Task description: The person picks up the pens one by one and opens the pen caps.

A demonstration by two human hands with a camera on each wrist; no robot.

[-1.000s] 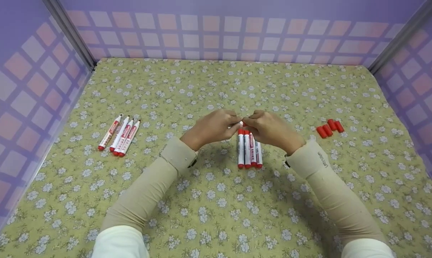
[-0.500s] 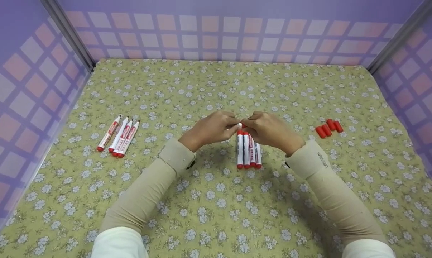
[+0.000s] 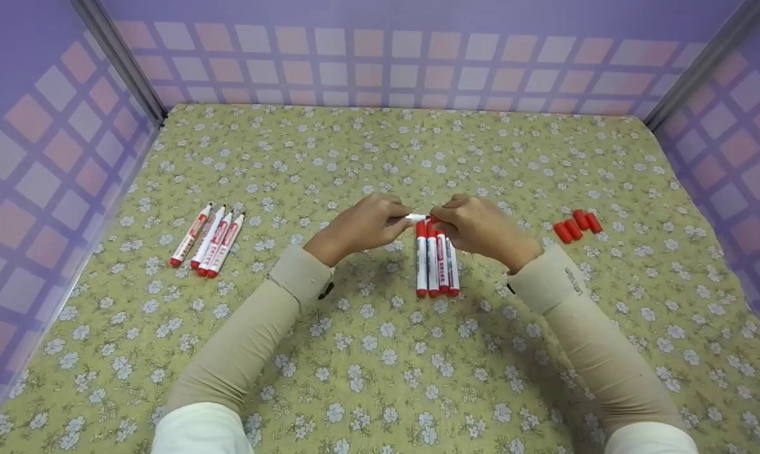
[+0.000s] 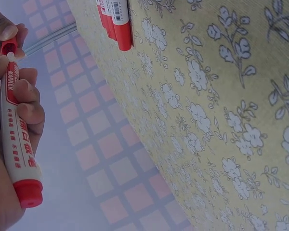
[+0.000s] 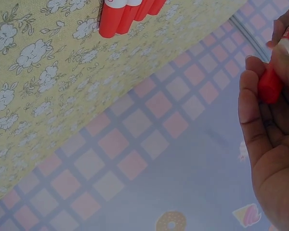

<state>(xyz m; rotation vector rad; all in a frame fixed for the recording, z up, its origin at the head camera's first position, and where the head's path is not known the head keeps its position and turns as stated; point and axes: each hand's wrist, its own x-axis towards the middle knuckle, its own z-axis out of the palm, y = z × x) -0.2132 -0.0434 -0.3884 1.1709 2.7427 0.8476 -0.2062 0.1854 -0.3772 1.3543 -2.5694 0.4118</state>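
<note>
My left hand [image 3: 366,222] grips a white marker [image 4: 17,125] with red print and a red end; its bare tip points at the other hand. Between thumb and fingers, my right hand [image 3: 484,228] pinches a red marker cap [image 5: 269,86]. In the left wrist view the cap's open mouth faces the marker's tip, right at it. Below the hands, several capped markers [image 3: 433,268] lie side by side on the cloth, their upper ends partly covered by the right hand.
Several uncapped markers [image 3: 210,243] lie to the left on the flowered tablecloth [image 3: 380,366]. Several loose red caps [image 3: 576,226] lie to the right. Purple checked panels [image 3: 380,57] enclose the back and sides.
The left hand has moved slightly left, away from the right hand. The marker's white tip end and the red cap now show apart between them.
</note>
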